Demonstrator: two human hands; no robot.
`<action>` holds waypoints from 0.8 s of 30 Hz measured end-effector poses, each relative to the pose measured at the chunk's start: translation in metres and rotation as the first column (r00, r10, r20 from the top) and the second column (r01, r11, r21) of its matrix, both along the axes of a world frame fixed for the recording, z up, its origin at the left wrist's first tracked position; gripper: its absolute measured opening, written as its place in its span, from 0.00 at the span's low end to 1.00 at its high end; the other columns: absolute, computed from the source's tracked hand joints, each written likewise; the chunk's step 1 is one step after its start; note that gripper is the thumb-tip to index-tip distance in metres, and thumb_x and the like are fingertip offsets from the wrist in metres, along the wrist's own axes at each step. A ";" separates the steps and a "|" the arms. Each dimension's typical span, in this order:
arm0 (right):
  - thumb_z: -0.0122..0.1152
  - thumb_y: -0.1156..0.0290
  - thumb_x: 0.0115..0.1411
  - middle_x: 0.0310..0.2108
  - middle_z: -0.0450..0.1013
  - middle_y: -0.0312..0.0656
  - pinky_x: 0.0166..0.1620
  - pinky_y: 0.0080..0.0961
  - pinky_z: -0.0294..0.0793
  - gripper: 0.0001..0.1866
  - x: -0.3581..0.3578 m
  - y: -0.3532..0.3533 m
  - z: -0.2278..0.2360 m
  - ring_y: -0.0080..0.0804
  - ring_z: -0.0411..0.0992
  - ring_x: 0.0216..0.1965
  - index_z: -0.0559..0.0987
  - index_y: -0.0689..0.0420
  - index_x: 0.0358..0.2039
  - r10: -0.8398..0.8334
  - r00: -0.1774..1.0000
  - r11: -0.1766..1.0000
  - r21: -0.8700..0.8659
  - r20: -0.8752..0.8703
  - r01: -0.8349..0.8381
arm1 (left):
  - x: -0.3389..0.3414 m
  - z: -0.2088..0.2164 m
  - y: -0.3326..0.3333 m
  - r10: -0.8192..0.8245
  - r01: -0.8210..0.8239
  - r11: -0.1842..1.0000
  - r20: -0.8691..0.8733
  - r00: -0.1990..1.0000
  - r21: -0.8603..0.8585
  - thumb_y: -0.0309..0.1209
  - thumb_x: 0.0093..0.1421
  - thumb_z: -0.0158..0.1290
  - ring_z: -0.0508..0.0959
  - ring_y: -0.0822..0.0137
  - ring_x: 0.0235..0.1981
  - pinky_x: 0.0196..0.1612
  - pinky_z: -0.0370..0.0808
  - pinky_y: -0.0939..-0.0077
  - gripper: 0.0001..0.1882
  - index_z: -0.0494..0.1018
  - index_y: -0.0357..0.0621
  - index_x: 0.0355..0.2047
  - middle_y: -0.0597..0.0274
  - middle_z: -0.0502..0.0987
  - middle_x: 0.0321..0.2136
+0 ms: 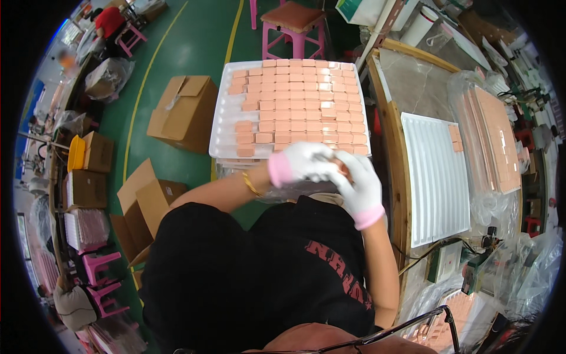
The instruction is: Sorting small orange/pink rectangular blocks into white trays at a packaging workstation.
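**Pink piece (344,170) between two gloved hands, at a tray of blocks**

Eyeglasses (377,334): cut off by lower edge. Black shirt (253,283): red lettering, slanting. Right hand (361,184): white glove, pink cuff, fingers closed about the piece. Left hand (303,162): same glove, meeting the right; its grip cannot be told. Piece: reddish-pink, mostly hidden by fingers, shape unclear. Open carton (156,203), left: dark label, too small to read. White tray (225,124), beyond: near edge partly covered by the hands; glossy pink blocks (295,106) in rows, left channels partly bare. Pink stool (298,36), farther: brown cushion.
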State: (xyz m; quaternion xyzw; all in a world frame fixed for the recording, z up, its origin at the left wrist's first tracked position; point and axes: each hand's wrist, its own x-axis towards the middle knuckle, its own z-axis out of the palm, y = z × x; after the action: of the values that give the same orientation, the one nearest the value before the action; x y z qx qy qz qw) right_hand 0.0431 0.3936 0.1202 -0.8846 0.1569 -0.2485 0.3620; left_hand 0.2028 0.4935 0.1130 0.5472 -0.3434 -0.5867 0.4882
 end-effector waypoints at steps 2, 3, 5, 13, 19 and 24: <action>0.64 0.68 0.51 0.30 0.70 0.45 0.41 0.30 0.70 0.18 0.035 0.010 0.001 0.40 0.69 0.36 0.74 0.58 0.43 0.118 0.993 0.984 0.128 0.026 -0.121 | 0.045 -0.007 0.020 -0.045 0.045 0.996 -0.009 0.999 0.075 0.36 0.58 0.57 0.73 0.80 0.27 0.27 0.70 0.86 0.16 0.73 0.38 0.41 0.63 0.76 0.31; 0.64 0.68 0.51 0.30 0.70 0.45 0.41 0.30 0.70 0.18 0.052 0.014 -0.001 0.40 0.69 0.36 0.74 0.58 0.43 0.116 0.993 0.984 0.133 0.019 -0.117 | 0.060 -0.002 0.027 -0.010 0.004 0.996 0.065 0.998 0.094 0.37 0.57 0.58 0.73 0.79 0.26 0.27 0.70 0.86 0.16 0.73 0.38 0.41 0.63 0.76 0.30; 0.65 0.68 0.52 0.35 0.71 0.45 0.42 0.29 0.71 0.20 0.086 0.020 -0.007 0.38 0.70 0.38 0.74 0.57 0.45 0.194 0.981 0.979 0.054 0.027 -0.195 | 0.087 0.006 0.041 0.018 -0.034 0.992 0.130 0.991 0.119 0.37 0.57 0.58 0.73 0.78 0.25 0.27 0.70 0.86 0.17 0.73 0.38 0.41 0.63 0.77 0.29; 0.64 0.68 0.52 0.37 0.70 0.44 0.44 0.29 0.70 0.21 0.160 0.036 -0.011 0.39 0.69 0.41 0.74 0.57 0.47 0.246 0.966 0.956 0.186 -0.082 -0.228 | 0.131 0.003 0.063 0.272 -0.225 0.962 0.479 0.835 -0.153 0.34 0.50 0.61 0.76 0.74 0.30 0.32 0.74 0.81 0.15 0.77 0.36 0.34 0.63 0.76 0.27; 0.64 0.72 0.50 0.38 0.69 0.45 0.43 0.29 0.70 0.20 0.149 0.033 -0.034 0.40 0.69 0.40 0.74 0.58 0.45 0.213 0.975 0.967 0.155 -0.070 -0.200 | 0.163 0.013 0.065 0.116 -0.349 0.937 0.929 0.352 0.016 0.40 0.47 0.61 0.74 0.69 0.29 0.36 0.73 0.76 0.19 0.78 0.43 0.37 0.60 0.77 0.28; 0.64 0.72 0.47 0.36 0.70 0.38 0.43 0.32 0.69 0.16 0.143 0.054 -0.053 0.38 0.69 0.39 0.76 0.53 0.39 0.390 0.921 0.902 -0.208 0.018 -0.378 | 0.182 -0.015 0.069 0.001 -0.351 0.926 0.928 0.372 0.140 0.45 0.47 0.61 0.76 0.62 0.32 0.38 0.73 0.72 0.20 0.78 0.45 0.36 0.57 0.77 0.31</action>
State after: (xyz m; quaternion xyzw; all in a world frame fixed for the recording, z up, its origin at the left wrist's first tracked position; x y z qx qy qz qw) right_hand 0.1860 0.4477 0.0674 -0.9223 -0.0569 -0.2128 0.3174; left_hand 0.3846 0.5621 0.0979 0.8821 -0.3951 -0.1781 0.1845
